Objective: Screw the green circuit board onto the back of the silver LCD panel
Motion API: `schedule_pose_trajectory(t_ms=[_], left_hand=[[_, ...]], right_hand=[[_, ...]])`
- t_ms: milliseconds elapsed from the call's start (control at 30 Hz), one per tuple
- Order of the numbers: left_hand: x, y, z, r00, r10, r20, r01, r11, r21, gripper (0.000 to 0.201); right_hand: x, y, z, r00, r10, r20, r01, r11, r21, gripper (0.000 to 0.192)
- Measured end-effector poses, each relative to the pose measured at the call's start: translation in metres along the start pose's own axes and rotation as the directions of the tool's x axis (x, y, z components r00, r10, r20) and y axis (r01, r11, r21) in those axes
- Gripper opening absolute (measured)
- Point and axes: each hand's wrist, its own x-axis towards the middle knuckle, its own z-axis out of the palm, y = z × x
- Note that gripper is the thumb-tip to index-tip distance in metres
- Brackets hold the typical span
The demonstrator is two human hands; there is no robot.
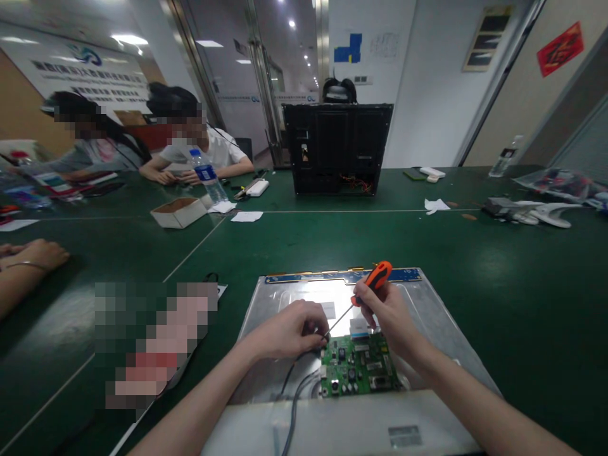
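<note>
My right hand is closed around the orange and black handle of a screwdriver. Its thin shaft slants down to the left, and the tip ends at the upper left corner of a green circuit board. Beside that tip, my left hand has its fingers pinched together at the board's corner; what they hold, if anything, is hidden. The board lies on the metal back of a flat display panel, which has a blue strip along its far edge. Grey and black cables run from the board's left side toward me.
A black monitor casing stands across the green table. To the left are a cardboard box, a water bottle and a blurred-out flat object. Two people sit at the far left; another person's hand rests nearer. White parts lie right.
</note>
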Motion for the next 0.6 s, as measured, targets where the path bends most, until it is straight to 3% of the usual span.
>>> schedule_pose_trajectory(t_ms=[200,267,400,600], left_hand=[[0.000,-0.001,-0.003,1.000,-0.010,-0.001,0.010,0.999,-0.038,0.008],[0.000,-0.002,-0.004,1.000,0.001,-0.004,-0.001,0.999,-0.041,0.006],[0.001,-0.002,-0.006,0.999,0.037,-0.009,-0.038,0.998,-0.045,0.004],[0.001,-0.005,-0.008,0.998,0.063,0.010,-0.061,0.994,-0.095,0.007]], right_hand=[[-0.005,-0.006,0.000,0.998,-0.063,0.000,0.063,0.996,-0.062,0.041],[-0.008,-0.008,0.000,0.984,-0.178,0.020,0.179,0.970,-0.161,0.034],[-0.013,-0.009,0.000,0.903,-0.420,0.089,0.423,0.837,-0.346,0.025],[-0.016,-0.003,0.000,0.878,-0.460,0.136,0.474,0.790,-0.389,0.020]])
